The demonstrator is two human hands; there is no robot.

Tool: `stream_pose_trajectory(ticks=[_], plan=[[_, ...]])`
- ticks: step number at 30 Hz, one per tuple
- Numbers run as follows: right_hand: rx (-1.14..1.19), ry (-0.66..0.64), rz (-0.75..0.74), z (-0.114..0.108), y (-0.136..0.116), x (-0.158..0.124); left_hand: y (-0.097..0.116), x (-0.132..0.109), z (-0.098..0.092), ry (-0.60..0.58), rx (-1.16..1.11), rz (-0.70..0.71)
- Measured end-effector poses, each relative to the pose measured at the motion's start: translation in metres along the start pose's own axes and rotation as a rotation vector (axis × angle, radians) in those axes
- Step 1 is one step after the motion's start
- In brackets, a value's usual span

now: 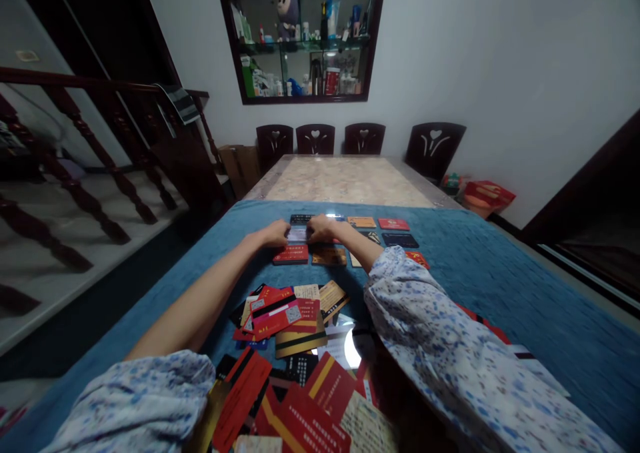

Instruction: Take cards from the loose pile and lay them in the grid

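A pale card [297, 234] lies in the left column of the card rows, with a hand at each end. My left hand [276, 232] closes on its left end, fingers curled. At the opposite end my right hand [321, 228] is closed too, its fingertips mostly hidden behind the knuckles. Just beyond is a black card [302, 219]; nearer to me lies a red card stack [291, 254] beside a gold-brown card [329, 256]. My right forearm covers part of the rows.
Loose, overlapping cards [280, 313] pile up closer to me, more red cards [305, 416] nearest. To the right of the rows lie an orange card [361, 222], a red card [394, 224] and a dark card [401, 240]. A blue cloth [500, 266] covers the table's near part.
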State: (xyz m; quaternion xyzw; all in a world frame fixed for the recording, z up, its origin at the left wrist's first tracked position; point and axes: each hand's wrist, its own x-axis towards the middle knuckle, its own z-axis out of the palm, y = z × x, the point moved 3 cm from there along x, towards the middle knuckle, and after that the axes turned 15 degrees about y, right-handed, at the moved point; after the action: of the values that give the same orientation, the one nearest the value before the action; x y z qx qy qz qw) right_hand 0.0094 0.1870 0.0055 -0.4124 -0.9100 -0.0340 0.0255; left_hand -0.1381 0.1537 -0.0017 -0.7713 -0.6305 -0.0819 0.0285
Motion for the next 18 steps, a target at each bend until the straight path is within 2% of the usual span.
stream_pose_trajectory(ticks=[10, 18], plan=[[-0.025, 0.055, -0.015, -0.002, -0.001, -0.005, -0.009, -0.002, 0.002, 0.038, -0.043, 0.02], [-0.038, 0.102, -0.014, -0.012, -0.001, -0.018, -0.008, -0.008, 0.0, 0.075, -0.074, 0.006]])
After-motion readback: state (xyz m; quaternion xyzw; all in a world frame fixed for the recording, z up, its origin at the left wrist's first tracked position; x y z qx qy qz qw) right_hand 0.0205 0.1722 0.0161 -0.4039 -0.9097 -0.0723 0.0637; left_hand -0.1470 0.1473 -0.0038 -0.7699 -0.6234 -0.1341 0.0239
